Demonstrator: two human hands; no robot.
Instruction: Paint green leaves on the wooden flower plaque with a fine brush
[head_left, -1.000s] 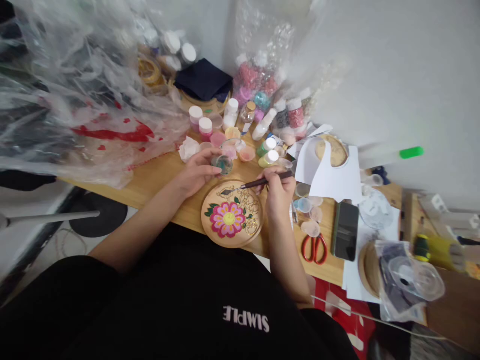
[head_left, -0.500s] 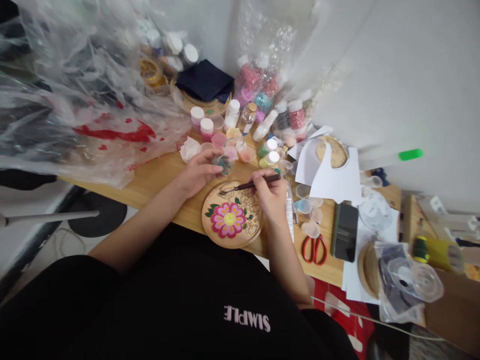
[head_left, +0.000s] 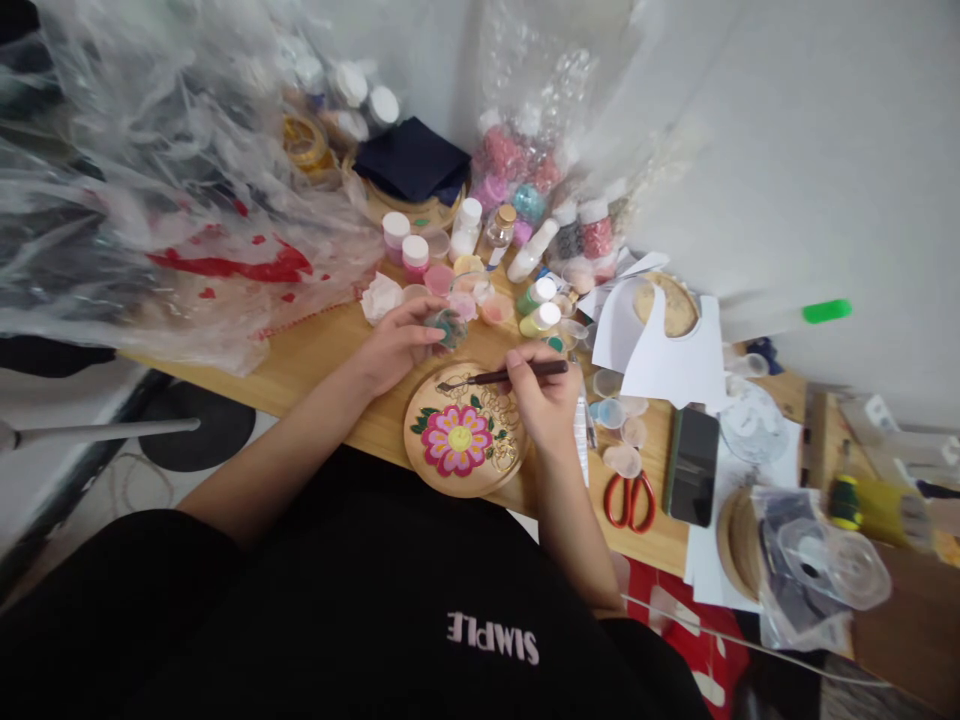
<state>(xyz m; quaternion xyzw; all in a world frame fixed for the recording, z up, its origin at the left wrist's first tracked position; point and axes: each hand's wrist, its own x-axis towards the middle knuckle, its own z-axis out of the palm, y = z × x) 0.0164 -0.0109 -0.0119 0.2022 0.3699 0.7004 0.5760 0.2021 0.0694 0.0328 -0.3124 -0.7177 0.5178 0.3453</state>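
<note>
My left hand (head_left: 405, 345) grips a small clear cup (head_left: 451, 330) with dark green material inside, held just above the far edge of a round wooden board (head_left: 420, 462). On the board is a pink and magenta flower (head_left: 457, 440) with a yellow centre, green leaves, and gold outlined shapes around its right and upper sides. My right hand (head_left: 541, 392) is closed around a dark-handled small spatula (head_left: 491, 376). The metal tip points left over the upper part of the board; whether it touches the surface I cannot tell.
Several small jars (head_left: 415, 258) and open cups stand behind the board. Rightward lie red-handled scissors (head_left: 630, 500), a phone (head_left: 691, 465) and cut white paper (head_left: 667, 370). Clear plastic sheeting (head_left: 187, 250) covers the left side. A crumpled tissue (head_left: 381, 298) sits near my left hand.
The spatula's handle has tilted slightly flatter, and my right hand has shifted a little to the right. My left hand and its cup stay nearly where they were.
</note>
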